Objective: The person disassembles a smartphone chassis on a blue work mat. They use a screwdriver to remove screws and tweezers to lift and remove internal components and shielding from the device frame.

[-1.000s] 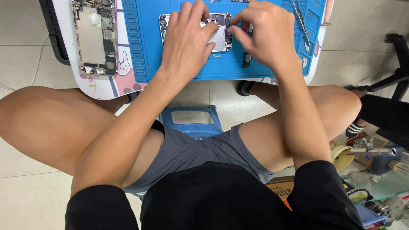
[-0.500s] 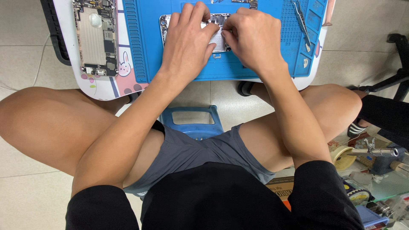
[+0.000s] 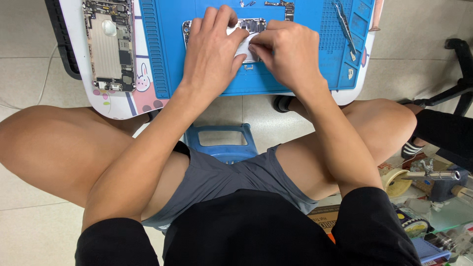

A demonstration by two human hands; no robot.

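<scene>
On ribbed blue mat (image 3: 167,59): hands (image 3: 251,49) pinching flat metal-framed phone (image 3: 249,24).

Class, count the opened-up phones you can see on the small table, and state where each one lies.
2. One opened phone lies apart at the table's left edge, off the blue mat. The other phone lies on the mat under both hands, largely covered. More could be hidden beyond the picture's top.

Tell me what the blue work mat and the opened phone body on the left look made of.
Blue mat: looks like silicone or soft rubber, matte, with moulded ribs and small tray pockets. Opened phone body: seemingly a metal shell, dull silver shield plate in the middle, dark circuit parts around it. The piece under the left hand and right hand is mostly covered.
</scene>
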